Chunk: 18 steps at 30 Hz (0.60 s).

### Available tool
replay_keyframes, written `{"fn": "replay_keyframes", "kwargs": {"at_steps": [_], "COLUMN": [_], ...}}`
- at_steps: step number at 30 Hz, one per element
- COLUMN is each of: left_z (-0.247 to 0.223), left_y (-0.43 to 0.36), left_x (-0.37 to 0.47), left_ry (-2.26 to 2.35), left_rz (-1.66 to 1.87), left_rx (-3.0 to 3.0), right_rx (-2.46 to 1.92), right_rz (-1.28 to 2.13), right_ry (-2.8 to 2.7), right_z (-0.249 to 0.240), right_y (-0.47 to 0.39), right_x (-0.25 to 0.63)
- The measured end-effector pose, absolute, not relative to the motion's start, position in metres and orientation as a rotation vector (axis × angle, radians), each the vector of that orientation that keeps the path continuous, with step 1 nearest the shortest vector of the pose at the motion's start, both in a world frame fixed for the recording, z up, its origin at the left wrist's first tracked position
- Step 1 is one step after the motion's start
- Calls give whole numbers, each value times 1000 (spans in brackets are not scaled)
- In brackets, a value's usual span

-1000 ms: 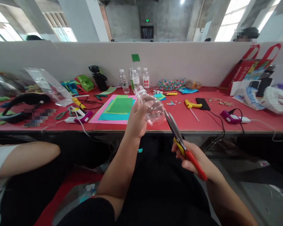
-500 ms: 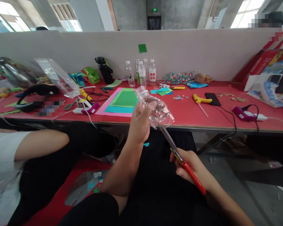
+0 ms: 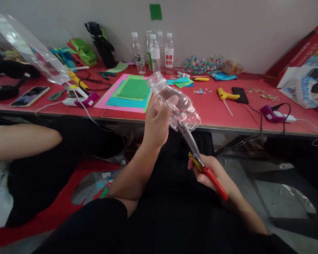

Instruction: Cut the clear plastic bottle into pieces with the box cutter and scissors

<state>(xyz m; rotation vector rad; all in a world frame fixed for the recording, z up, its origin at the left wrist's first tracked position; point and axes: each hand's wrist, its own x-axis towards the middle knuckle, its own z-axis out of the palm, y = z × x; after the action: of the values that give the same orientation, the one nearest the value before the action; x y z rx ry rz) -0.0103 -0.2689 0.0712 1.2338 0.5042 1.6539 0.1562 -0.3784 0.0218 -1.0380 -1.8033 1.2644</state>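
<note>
My left hand (image 3: 159, 123) grips a clear plastic bottle piece (image 3: 184, 104), its neck pointing up and left and its cut end toward the lower right. My thumb lies across the bottle's side; the other fingers are mostly hidden behind it. My right hand (image 3: 210, 173) is wrapped round the handles of a pair of scissors (image 3: 190, 141) with one red and one yellow grip. The blades are slightly apart, and their tips are at the bottle's lower edge. Whether they touch the plastic I cannot tell.
On the red table (image 3: 196, 118) lie coloured paper sheets (image 3: 135, 88), a yellow glue gun (image 3: 228, 94) and a black phone (image 3: 240, 95). Several plastic bottles (image 3: 169, 53) stand along the partition. A person's leg (image 3: 26, 141) is close on my left.
The view has tilted down, so the table sits higher in the picture. The scissor blades now show apart, their tips higher against the bottle's edge. Both hands keep their hold.
</note>
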Motion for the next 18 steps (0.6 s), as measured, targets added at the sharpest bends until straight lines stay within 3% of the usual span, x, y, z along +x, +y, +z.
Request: {"fn": "replay_keyframes", "kwargs": {"at_steps": [18], "left_z": [71], "left_y": [-267], "left_x": [-9], "left_ry": [499], "left_rz": [1633], "left_rx": [1183], "right_rx": [-1046], "right_rz": [1216], "right_ry": [-1865], "right_z": [18], "right_y": [-377], "right_x": [157]}}
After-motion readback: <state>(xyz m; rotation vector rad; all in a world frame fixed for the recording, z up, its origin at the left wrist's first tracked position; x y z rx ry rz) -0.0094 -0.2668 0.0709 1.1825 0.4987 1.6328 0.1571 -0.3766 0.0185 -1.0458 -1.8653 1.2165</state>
